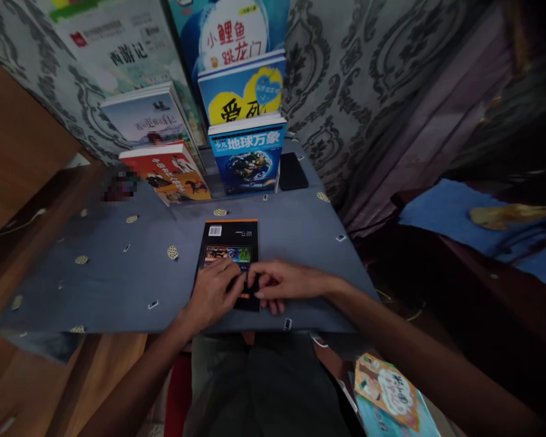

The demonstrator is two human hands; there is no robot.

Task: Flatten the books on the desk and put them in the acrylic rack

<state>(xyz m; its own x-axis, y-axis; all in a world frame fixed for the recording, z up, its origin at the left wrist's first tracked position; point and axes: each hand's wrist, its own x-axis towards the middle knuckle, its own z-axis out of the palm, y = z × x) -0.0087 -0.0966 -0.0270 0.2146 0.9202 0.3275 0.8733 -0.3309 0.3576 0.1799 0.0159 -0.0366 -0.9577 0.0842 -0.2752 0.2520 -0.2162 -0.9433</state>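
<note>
A black book (234, 235) lies on the cloth-covered table in front of me, with its back cover up, a barcode at the top left and a band of coloured pictures across it. My left hand (216, 285) rests over the book's lower left part, fingers laid on the cover and thumb pointing right. Over the lower right edge is my right hand (284, 282), its index finger reaching to the cover and its other fingers loosely bent. Nothing shows between the fingers of either hand. The two hands almost meet and hide part of the pictures.
Several books stand behind, among them a blue book with a globe (250, 161) and a red book (168, 173). A dark phone (293, 171) lies at their right on the grey tablecloth (141, 273). More books (394, 394) are low at the right, below the table edge.
</note>
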